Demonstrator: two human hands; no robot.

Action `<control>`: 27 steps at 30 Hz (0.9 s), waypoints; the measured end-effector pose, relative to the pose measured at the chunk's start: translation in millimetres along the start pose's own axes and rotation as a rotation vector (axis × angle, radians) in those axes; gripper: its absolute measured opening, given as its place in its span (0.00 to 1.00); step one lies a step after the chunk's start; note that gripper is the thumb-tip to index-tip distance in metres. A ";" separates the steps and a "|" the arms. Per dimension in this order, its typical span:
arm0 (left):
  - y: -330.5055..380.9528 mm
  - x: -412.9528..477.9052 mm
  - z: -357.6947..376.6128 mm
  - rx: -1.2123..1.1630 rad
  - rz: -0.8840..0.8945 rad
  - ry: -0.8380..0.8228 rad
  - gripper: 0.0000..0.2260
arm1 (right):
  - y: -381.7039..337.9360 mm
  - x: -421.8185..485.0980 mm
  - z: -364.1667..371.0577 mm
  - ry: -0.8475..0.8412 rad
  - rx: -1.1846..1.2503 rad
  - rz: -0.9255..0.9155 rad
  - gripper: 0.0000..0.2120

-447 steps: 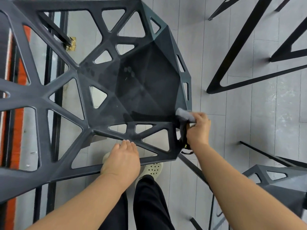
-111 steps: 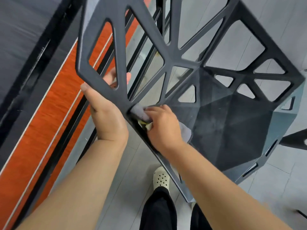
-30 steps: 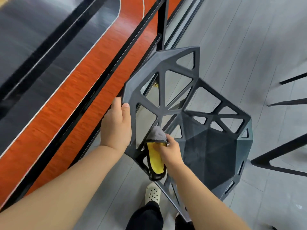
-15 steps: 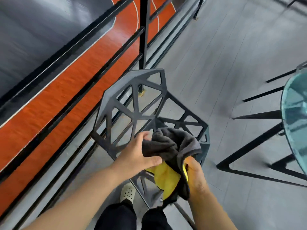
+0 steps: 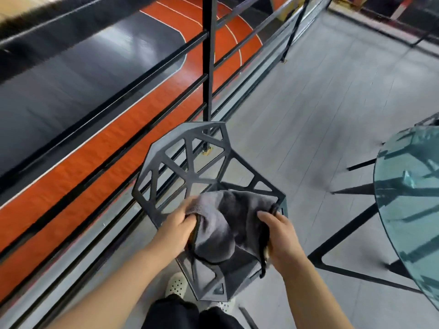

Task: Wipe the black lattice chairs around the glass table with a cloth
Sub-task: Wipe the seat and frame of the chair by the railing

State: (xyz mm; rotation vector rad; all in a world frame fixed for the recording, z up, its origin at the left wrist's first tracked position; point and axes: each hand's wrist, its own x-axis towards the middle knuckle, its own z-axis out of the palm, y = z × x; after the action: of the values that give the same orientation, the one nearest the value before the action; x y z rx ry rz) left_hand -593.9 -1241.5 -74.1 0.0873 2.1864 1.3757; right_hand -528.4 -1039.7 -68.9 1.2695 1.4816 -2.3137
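- Left hand [image 5: 177,230] and right hand [image 5: 280,236] each grip an edge of the grey microfibre cloth [image 5: 223,224], spread above the black lattice metal chair [image 5: 190,172].
- Cloth-to-seat contact unclear.
- Round glass table [image 5: 408,186] nearby, right.

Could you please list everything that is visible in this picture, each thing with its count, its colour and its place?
lattice chair: one, black, centre, just in front of the person
cloth: one, grey, above the chair seat, held between both hands
glass table: one, blue-green, right edge
table legs: several, black, on the floor beneath the glass
railing: one, black, left of and behind the chair
floor: grey, under the chair and table
court: orange and black, beyond the railing
shoes: two, pale, bottom centre
trousers: black, bottom edge
left hand: grips the cloth's left end
right hand: grips the cloth's right end
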 end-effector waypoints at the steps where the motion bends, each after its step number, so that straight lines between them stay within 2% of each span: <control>1: 2.4 -2.1 -3.3 -0.027 0.000 0.082 0.20 | -7.2 -3.4 -5.2 0.070 0.003 -0.003 0.05; 4: 6.5 -4.9 -14.8 -0.095 -0.089 0.303 0.13 | -25.8 -11.4 -18.1 0.119 0.025 -0.036 0.07; 8: 17.1 -13.1 -13.2 -0.165 -0.213 0.313 0.08 | -32.1 -20.7 -22.6 0.091 -0.082 -0.118 0.09; 11: 34.9 -21.7 2.1 -0.244 -0.223 0.294 0.09 | -28.0 -31.7 -9.4 -0.025 -0.168 -0.171 0.11; 13: 49.8 -31.4 15.1 -0.282 -0.201 0.161 0.11 | -21.2 -43.1 2.9 -0.191 -0.193 -0.185 0.10; 15: 66.8 -43.7 24.6 -0.445 -0.138 -0.131 0.14 | -14.3 -54.2 13.3 -0.327 -0.173 -0.210 0.11; 17: 77.2 -49.8 21.7 -0.504 -0.084 -0.336 0.15 | -9.8 -56.3 15.9 -0.314 -0.170 -0.285 0.20; 18: 80.7 -49.6 16.0 -0.483 -0.077 -0.363 0.14 | -9.9 -56.1 17.1 -0.261 -0.183 -0.322 0.21; 19: 81.8 -47.5 9.2 -0.451 -0.077 -0.334 0.13 | -10.4 -55.4 17.9 -0.189 -0.200 -0.349 0.20; 21: 75.5 -38.0 -6.7 -0.333 -0.061 -0.146 0.11 | -10.7 -55.7 23.9 -0.053 -0.208 -0.352 0.16; 23: 61.7 -24.4 -21.6 -0.136 -0.002 0.023 0.12 | -7.4 -58.6 37.1 -0.024 -0.173 -0.333 0.13; 24: 55.9 -18.9 -27.6 -0.077 0.004 0.035 0.14 | -4.4 -61.1 47.5 -0.052 -0.146 -0.326 0.13; 27: 45.2 -1.8 -46.1 -0.099 -0.082 -0.127 0.22 | 9.8 -63.0 86.8 -0.153 0.116 -0.269 0.12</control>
State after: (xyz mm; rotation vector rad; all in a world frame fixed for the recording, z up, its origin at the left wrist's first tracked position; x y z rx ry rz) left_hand -624.9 -1258.2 -20.0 0.0464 1.9923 1.3912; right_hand -533.6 -1133.9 -17.0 0.9399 1.5712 -2.6328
